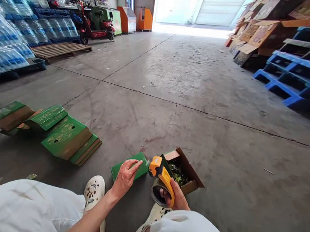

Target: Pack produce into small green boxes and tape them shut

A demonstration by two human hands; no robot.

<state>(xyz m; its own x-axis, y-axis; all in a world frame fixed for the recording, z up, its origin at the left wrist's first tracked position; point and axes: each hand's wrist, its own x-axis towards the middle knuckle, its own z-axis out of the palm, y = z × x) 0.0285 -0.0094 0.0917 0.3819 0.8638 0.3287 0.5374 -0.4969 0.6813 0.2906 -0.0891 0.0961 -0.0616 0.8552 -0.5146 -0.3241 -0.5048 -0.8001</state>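
Note:
My right hand (179,196) grips a yellow tape dispenser (168,182) by its handle. A large tape roll (156,192) sits on it, and its head points up and left. A short clear strip of tape (147,163) shows between the dispenser head and a closed green carton (140,168). My left hand (126,173) rests on that carton's top, fingers stretched toward the tape end; the thumb is partly hidden. Behind the dispenser stands an open carton (191,187) with its flaps up and dark green, shiny packed items (178,173) inside.
Flattened green cartons (65,134) lie on the floor at left. Shrink-wrapped bottles (4,51), a wooden pallet (60,50) and a red scooter (95,30) stand at the back left. Blue pallets (293,70) and stacked cardboard (262,34) are at right. My shoes (94,190) flank the work.

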